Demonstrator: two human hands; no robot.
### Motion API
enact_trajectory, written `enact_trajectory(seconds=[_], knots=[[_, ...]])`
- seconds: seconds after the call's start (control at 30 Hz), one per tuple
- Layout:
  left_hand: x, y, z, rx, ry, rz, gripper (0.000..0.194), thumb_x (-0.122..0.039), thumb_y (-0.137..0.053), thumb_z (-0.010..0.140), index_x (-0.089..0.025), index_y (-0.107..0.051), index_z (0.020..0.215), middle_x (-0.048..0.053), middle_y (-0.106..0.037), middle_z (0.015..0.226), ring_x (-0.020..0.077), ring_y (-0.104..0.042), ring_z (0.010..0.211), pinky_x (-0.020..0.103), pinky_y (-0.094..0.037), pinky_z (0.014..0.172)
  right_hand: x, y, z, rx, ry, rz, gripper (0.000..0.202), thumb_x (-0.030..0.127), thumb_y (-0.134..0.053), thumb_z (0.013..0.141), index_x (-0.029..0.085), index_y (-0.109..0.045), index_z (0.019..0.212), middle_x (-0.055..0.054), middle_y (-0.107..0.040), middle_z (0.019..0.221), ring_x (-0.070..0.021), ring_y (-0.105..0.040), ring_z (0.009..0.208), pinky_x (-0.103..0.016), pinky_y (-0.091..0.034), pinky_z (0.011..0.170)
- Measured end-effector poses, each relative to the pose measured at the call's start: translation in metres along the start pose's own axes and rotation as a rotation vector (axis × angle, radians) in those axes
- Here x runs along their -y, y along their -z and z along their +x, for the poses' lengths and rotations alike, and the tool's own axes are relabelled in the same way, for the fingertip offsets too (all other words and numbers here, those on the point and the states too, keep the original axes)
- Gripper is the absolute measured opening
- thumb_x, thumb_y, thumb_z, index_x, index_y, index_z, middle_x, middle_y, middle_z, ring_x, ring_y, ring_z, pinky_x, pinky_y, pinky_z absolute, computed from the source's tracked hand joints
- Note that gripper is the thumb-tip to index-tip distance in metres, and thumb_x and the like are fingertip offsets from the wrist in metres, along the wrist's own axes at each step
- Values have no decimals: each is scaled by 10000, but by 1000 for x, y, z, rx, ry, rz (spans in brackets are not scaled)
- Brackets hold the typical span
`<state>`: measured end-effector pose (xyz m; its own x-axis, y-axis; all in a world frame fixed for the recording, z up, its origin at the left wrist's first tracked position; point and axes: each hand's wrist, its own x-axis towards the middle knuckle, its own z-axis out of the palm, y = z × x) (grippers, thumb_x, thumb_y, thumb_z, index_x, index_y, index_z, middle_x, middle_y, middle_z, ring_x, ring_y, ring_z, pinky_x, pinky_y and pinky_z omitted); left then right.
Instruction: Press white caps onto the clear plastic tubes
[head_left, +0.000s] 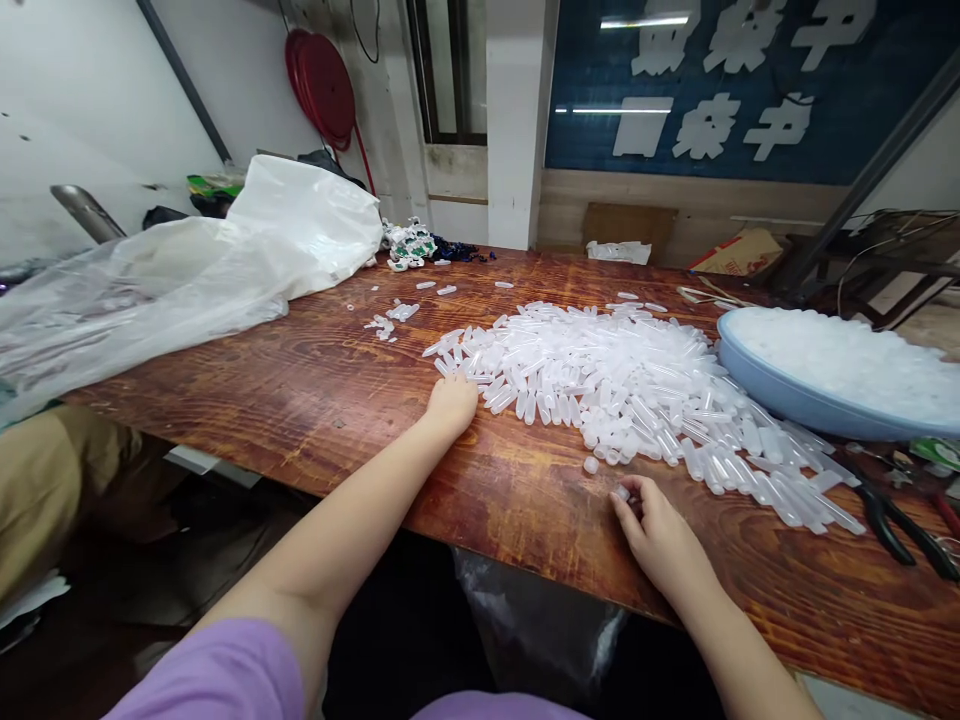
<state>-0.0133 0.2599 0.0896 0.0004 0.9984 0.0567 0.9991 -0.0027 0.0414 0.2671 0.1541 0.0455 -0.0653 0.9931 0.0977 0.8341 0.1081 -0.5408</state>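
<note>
A wide pile of translucent white plastic tubes (pixel 570 350) lies across the middle of the wooden table (pixel 337 430). At the pile's front left edge my left hand (pixel 453 402) rests with its fingers curled; what is under them, if anything, is hidden. My right hand (pixel 656 525) is near the table's front edge, with a small whitish plastic cap (pixel 622 492) pinched between thumb and fingers. Several short caps (pixel 600 430) are gathered along the pile's near side, and one loose cap (pixel 591 465) sits just beyond my right hand.
At right stands a blue basin (pixel 795 395) heaped with white pieces. Black-handled pliers (pixel 889 520) lie in front of it. A large clear plastic bag (pixel 225 250) covers the table's left end. Farther back are scattered scraps (pixel 390 318) and a small heap of white and green pieces (pixel 409 243).
</note>
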Motion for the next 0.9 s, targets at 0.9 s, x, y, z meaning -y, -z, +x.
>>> enact_trajectory(seconds=[0.9], knots=[[-85,-20,-146,463,124,-1952,372,-460,-617,717,-181,-372,702,-90,-460,420,27,-333,324,134,-265,343,39,-6,-49,-63,426,328,172,272,-481,855,197,-619,925,-39,-648,830,-129,-611,744,-223,-508,680]])
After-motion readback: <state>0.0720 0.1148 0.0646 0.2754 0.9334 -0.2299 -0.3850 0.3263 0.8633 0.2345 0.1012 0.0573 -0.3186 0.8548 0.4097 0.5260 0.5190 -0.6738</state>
